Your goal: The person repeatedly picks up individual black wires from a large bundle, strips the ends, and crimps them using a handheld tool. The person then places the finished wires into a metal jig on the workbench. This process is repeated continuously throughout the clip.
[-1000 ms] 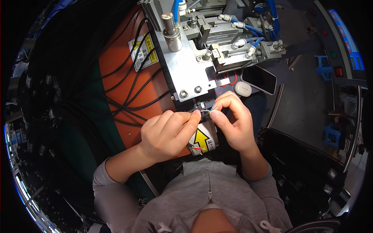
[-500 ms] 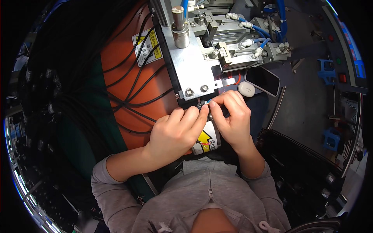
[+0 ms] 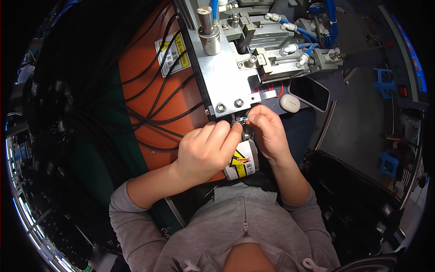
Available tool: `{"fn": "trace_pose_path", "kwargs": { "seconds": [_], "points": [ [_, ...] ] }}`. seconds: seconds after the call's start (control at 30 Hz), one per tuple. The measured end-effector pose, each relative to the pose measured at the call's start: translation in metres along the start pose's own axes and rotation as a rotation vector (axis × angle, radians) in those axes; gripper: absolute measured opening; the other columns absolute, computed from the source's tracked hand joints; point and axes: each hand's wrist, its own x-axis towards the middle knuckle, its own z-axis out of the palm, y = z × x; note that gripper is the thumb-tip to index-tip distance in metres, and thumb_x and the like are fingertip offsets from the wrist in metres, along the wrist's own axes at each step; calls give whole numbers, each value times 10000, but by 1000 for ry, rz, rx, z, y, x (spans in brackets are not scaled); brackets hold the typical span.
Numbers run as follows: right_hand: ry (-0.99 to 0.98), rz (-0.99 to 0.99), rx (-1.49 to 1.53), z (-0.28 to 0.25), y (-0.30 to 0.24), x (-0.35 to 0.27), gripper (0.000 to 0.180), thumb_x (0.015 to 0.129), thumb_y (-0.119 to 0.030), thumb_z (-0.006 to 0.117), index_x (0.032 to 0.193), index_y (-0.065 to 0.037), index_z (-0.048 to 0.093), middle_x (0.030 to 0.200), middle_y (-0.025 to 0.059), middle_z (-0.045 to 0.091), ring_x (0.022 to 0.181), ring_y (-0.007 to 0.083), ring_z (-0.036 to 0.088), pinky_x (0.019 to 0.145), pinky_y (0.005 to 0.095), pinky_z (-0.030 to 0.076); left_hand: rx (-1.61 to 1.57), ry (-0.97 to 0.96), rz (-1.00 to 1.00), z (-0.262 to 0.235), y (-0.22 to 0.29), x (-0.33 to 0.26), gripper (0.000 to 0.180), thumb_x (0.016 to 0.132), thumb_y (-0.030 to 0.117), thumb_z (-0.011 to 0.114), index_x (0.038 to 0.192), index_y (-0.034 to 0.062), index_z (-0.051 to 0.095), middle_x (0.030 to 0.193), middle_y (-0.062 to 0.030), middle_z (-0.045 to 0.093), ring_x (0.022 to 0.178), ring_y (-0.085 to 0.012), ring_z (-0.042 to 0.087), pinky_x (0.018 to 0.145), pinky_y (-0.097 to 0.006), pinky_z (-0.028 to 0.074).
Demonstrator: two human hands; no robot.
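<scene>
Small, thin and bluish with paler strands: wires (image 3: pixel 245 119), near the lower edge of the metal plate (image 3: pixel 224 84). Pinched between closed thumb and finger of the right hand (image 3: pixel 270 136), just beside the fingertips of the curled left hand (image 3: pixel 206 147). Cannot tell of any hold there, behind the knuckles; too small to make out, wire ends.

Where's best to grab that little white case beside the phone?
Probably take the white case around its near half, gripping opposite edges, coming from above and the wearer's side. It lies flat, with rounded edges and no visible handle; the phone crowds its far right and a red cable its far left. The right hand is nearest, but seems to pinch thin wires.
</scene>
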Motion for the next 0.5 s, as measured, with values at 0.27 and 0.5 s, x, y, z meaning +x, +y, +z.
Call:
{"fn": "trace_pose_path", "kwargs": {
  "seconds": [0.27, 0.5],
  "points": [
    [130, -360, -703, 15, -11, -6, 83, 847, -57, 629, 847, 9, 578, 769, 48, 580, 734, 110, 543, 696, 253, 438, -2, -31, -26, -5, -6, 3, 232, 700, 86, 659, 930, 64, 680, 755, 2, 550, 634, -118, 565, 488, -251, 417],
    [-179, -870, -889, 5, -32, -6, 194, 718, 36, 699, 896, -23, 652, 844, 86, 631, 797, 203, 605, 718, 307, 475, 194, -153, -39, -15, 4, -8, 140, 736, 59, 645, 869, 17, 651, 682, 4, 452, 572, -75, 509, 454, -216, 381]
  ]
}}
